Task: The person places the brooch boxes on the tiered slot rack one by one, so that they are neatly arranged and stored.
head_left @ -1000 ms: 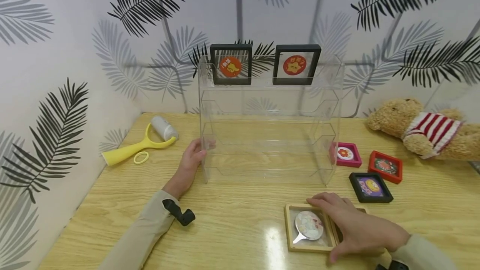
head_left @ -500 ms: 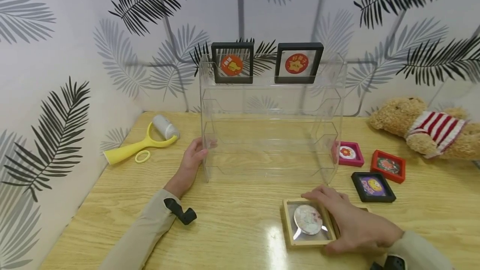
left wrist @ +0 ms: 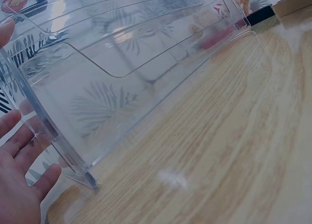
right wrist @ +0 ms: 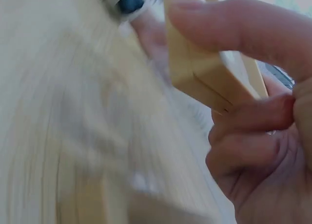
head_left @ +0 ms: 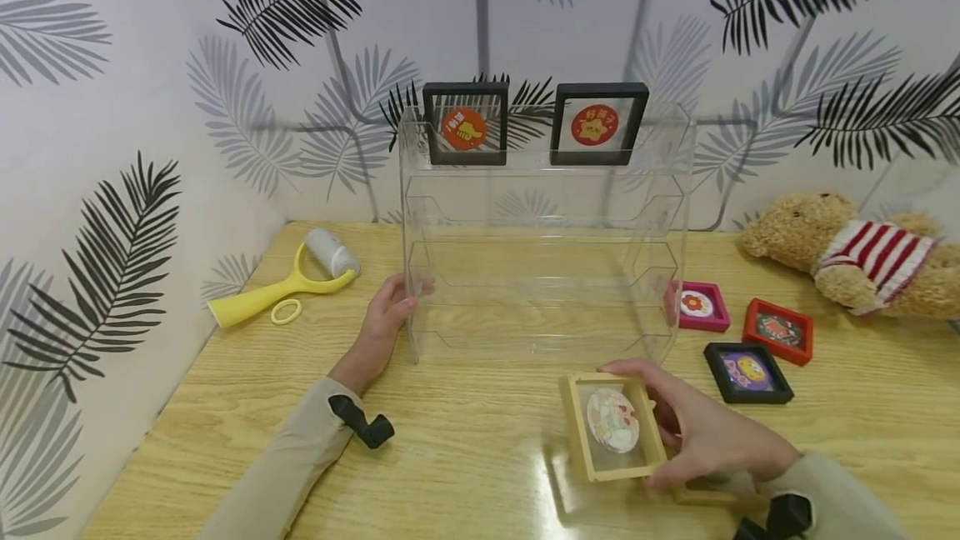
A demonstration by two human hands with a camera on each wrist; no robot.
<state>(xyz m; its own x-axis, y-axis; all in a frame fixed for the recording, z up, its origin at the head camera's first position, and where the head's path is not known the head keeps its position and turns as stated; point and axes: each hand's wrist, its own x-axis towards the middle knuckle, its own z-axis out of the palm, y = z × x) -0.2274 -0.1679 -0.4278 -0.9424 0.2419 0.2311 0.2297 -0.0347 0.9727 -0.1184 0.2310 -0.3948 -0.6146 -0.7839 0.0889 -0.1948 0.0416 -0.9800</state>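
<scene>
My right hand (head_left: 716, 437) grips a square light-wood display frame (head_left: 612, 422) by its right side, thumb on the near edge and fingers at the far edge. A round patterned badge shows behind the clear pane. The frame is tilted and raised above the table, its shadow beneath. In the right wrist view the thumb presses the wooden frame (right wrist: 187, 70) and the other fingers curl at its side. My left hand (head_left: 381, 327) rests against the left side of a clear acrylic tiered rack (head_left: 540, 227), fingers extended along the panel (left wrist: 73, 160).
Two black frames, one with a thumbs-up sticker (head_left: 465, 125) and one with a star sticker (head_left: 597, 125), stand in the top tier. Pink (head_left: 701, 307), red (head_left: 778, 332) and black (head_left: 748, 373) frames lie right. Another wooden frame (head_left: 708, 497) lies under my right wrist. A teddy bear (head_left: 847, 261) and yellow slingshot-shaped toy (head_left: 281, 294) flank the rack.
My right hand has lifted the wooden frame off the table and tipped it up towards the rack. My left hand has stayed at the rack's side.
</scene>
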